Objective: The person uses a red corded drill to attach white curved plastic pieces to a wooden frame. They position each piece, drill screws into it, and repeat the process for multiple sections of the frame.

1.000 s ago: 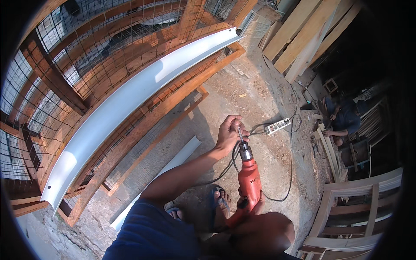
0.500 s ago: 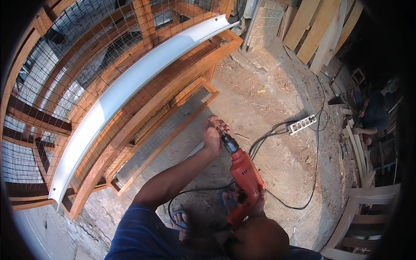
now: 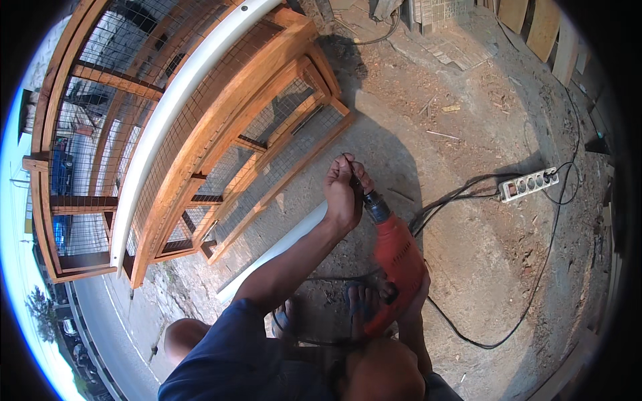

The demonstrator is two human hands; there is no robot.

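Observation:
My right hand (image 3: pixel 416 302) is wrapped round the handle of a red corded power drill (image 3: pixel 400 257), which points up and away from me. My left hand (image 3: pixel 343 194) is closed at the drill's front end, its thumb and fingers pinched on a thin dark drill bit (image 3: pixel 349 162) just ahead of the black chuck (image 3: pixel 376 207). The fingers partly hide the bit. To the left stands an orange-brown wooden frame cage (image 3: pixel 221 127) with wire mesh. A long white trough-like strip (image 3: pixel 175 93) lies along its ledge.
A white power strip (image 3: pixel 529 184) with black cords (image 3: pixel 461 337) lies on the dusty ground at the right. Another white strip (image 3: pixel 267 257) lies under my left forearm. Planks (image 3: pixel 543 30) lean at the far right. A road (image 3: pixel 124 334) runs at the lower left.
The view has shifted, so the cage sits further left and the power strip further right. Both hands stay on the drill. The second white strip on the ground shows more now.

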